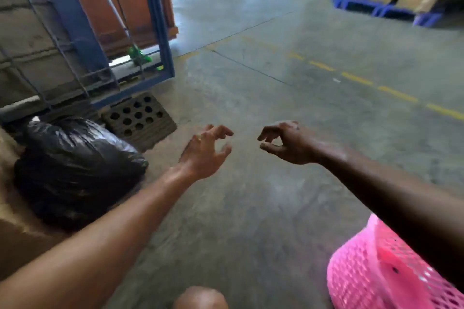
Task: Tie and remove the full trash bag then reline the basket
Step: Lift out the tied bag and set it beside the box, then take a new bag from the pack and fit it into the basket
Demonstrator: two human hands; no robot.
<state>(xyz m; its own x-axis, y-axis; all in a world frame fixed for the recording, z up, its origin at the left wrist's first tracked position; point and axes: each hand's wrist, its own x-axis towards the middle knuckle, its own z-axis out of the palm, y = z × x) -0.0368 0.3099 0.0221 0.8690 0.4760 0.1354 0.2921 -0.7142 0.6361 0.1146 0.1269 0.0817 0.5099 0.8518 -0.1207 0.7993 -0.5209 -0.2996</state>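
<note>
At the left of the frame we see the black trash bag (75, 168) lying full on the concrete floor (263, 208), apart from our hands. Our left hand (204, 152) and right hand (286, 144) hover mid-frame, fingers curled half-open, holding nothing. The pink basket (371, 271) sits lower right, beneath our right forearm.

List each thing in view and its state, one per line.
Trash bag: full, closed, lying on the floor at the left, out of the basket.
Basket: pink, tipped on its side at lower right, no liner visible.
Left hand: empty, fingers curled open, in the air.
Right hand: empty, fingers loosely curled, in the air.
Brick: flat on the floor, holes up.
</note>
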